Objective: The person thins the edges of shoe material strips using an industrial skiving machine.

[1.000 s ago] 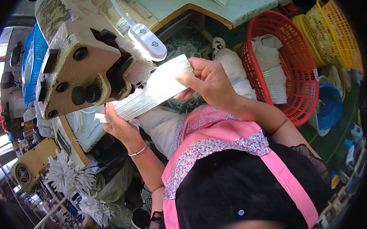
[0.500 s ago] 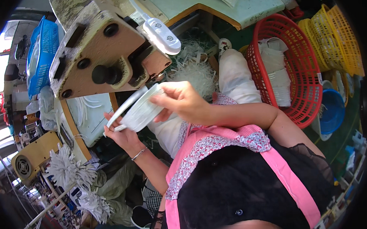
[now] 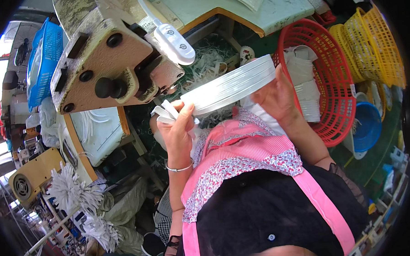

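A bundle of flat white strips (image 3: 235,84) stretches between my two hands above my lap, gently bowed and lying edge to edge. My left hand (image 3: 180,129) is closed round one end, with thumb and fingers pinching it and short loose tails (image 3: 166,112) sticking out past the fist. At the other end my right hand (image 3: 279,97) grips the strips, palm turned inward; some of its fingers are hidden behind them. Just beyond my left hand stands the head of a sewing machine (image 3: 133,53), with a white lamp (image 3: 175,43) fixed to its side.
A red basket (image 3: 317,27) with white bundled pieces stands at the right, beside yellow baskets (image 3: 375,47) and a blue basin (image 3: 367,125). White scraps (image 3: 207,64) lie under the pale green worktable (image 3: 282,10). A blue basket (image 3: 46,61) and white strip bunches (image 3: 75,188) are at left.
The strips have swung from the machine's front to the right and are now stretched out lengthwise. My right hand moved right to their far end; my left moved right, holding the near end.
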`<state>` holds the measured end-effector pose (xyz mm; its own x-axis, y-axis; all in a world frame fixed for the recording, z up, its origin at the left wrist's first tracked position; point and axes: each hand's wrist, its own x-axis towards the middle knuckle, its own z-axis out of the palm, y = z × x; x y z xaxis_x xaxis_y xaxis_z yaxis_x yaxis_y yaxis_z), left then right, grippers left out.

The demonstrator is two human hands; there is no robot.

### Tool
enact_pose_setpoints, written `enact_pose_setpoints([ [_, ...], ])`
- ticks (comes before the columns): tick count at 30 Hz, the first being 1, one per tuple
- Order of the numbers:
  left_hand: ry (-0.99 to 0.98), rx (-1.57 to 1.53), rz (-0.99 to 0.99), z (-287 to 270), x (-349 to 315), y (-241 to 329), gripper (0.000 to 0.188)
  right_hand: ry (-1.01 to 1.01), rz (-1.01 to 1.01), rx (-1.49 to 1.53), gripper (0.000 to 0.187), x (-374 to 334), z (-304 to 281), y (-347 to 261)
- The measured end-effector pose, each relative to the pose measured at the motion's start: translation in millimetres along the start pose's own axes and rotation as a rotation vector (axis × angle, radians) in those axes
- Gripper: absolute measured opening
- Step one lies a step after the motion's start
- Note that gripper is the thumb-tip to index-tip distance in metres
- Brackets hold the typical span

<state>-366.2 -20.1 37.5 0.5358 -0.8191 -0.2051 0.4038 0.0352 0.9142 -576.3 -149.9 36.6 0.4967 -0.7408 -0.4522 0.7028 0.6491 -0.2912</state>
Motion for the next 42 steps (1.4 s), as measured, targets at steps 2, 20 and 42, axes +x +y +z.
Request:
enact_pose_setpoints([
  [2,0.028,0.033,0.038,14,1,5,0.011,-0.154,0.019,-0.054,0.034,1,-2,9],
  [20,0.256,0.015,0.134,32,7,22,0.009,-0.203,-0.112,-0.427,0.017,18,27,56],
  [42,0.186,-0.171,0.092,-20,20,17,0.022,-0.299,-0.12,-0.621,0.021,20,52,90],
])
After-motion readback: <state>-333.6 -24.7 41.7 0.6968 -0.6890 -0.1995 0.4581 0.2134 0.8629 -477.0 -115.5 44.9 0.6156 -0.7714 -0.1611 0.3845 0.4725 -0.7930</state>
